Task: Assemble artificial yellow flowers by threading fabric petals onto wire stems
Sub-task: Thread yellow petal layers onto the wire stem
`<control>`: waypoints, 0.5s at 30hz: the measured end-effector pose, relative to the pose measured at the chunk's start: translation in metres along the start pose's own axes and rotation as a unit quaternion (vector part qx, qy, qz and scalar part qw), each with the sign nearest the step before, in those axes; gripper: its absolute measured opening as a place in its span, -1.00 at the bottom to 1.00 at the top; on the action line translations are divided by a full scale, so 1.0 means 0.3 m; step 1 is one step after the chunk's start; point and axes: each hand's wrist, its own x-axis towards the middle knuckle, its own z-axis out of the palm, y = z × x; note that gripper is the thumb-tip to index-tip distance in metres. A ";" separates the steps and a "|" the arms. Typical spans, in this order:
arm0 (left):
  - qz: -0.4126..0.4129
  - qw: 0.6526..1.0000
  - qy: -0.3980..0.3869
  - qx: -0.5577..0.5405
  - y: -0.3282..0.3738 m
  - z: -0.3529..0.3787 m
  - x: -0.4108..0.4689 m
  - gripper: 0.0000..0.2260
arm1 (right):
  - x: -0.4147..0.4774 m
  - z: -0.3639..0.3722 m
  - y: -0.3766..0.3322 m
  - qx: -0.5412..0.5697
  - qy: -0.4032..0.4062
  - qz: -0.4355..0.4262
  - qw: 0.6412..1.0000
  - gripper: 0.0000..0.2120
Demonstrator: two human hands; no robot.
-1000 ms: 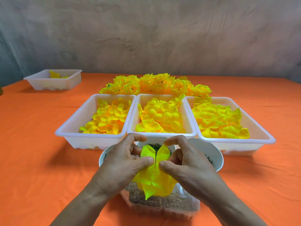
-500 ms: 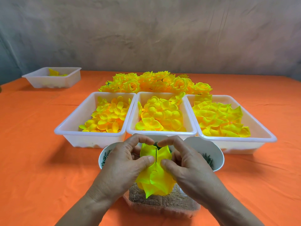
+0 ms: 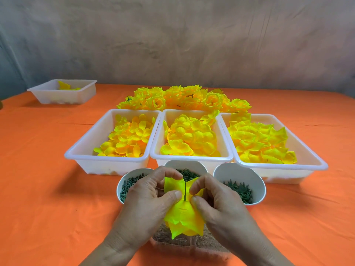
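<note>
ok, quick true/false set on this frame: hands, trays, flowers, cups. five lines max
1. The left hand and the right hand both pinch the yellow petal piece. True.
2. The three white trays in the row are empty. False: each holds loose yellow petals.
3. A green wire stem sticks up out of the petal piece between the two thumbs. True.
4. The finished flowers lie in front of the trays, nearest the person. False: they are piled behind the trays, on the far side.
5. The white cups by the hands hold small dark green parts. True.
</note>
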 end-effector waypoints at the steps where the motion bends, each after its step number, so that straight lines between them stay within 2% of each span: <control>1: 0.005 1.000 0.006 0.015 -0.006 0.001 0.000 -0.75 | 0.003 0.001 0.003 -0.004 0.001 -0.002 1.000 -0.83; 5: -0.010 0.999 -0.007 0.042 -0.023 -0.001 0.004 -0.74 | 0.013 -0.004 0.018 -0.001 -0.014 -0.001 1.000 -0.86; 9: -0.021 0.997 -0.024 0.067 -0.008 -0.032 0.009 -0.91 | 0.015 -0.040 0.029 0.012 -0.056 0.013 0.998 -0.93; 12: 0.003 0.997 0.013 0.074 0.029 -0.089 0.026 -0.80 | 0.028 -0.090 0.038 0.011 -0.040 0.016 0.999 -0.93; 15: 0.080 0.991 -0.028 0.105 0.073 -0.116 0.028 -0.70 | 0.051 -0.140 0.053 0.004 0.009 0.026 1.000 -0.92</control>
